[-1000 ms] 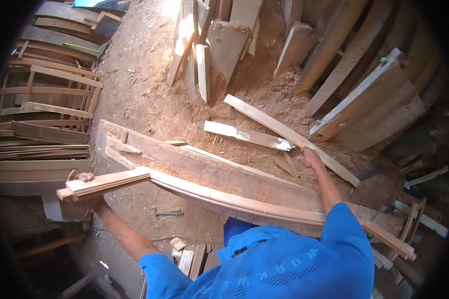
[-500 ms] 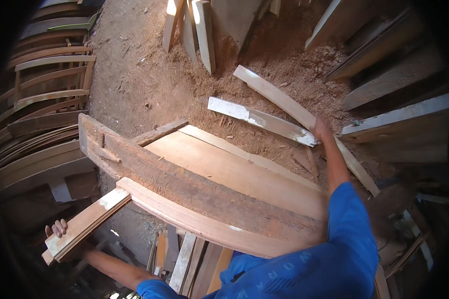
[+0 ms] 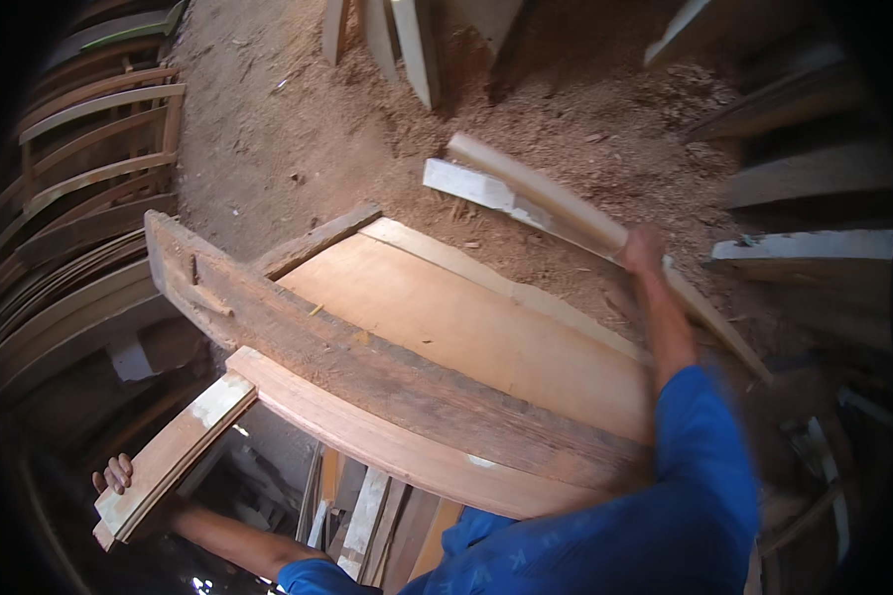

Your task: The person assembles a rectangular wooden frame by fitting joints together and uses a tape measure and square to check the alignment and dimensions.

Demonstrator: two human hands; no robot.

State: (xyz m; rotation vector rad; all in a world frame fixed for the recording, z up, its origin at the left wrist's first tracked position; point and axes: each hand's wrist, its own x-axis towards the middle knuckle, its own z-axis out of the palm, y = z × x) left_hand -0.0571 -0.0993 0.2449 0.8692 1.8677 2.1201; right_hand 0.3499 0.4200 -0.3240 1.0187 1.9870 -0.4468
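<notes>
My left hand [image 3: 117, 478] grips the low end of a short flat wood plank [image 3: 174, 454] at the lower left; its upper end meets a long curved pale board [image 3: 387, 446]. Behind that runs a dark weathered curved beam [image 3: 367, 362] edging a flat pale panel [image 3: 476, 332]. My right hand [image 3: 642, 250], blurred, is stretched out at the right and closed on a long pale curved wood piece [image 3: 551, 208] lying over the sawdust ground. A white-painted strip [image 3: 471, 185] lies just beside that piece.
Stacks of curved wood slats [image 3: 89, 178] fill the left side. More planks [image 3: 407, 40] lean at the top, and boards [image 3: 814, 188] are piled at the right. Sawdust covers the ground [image 3: 298, 129]. Loose offcuts [image 3: 362, 516] lie below the bench.
The view has tilted down and closer to the bench. My left hand with the short plank has dropped toward the lower left. My right hand has stayed at the long curved piece.
</notes>
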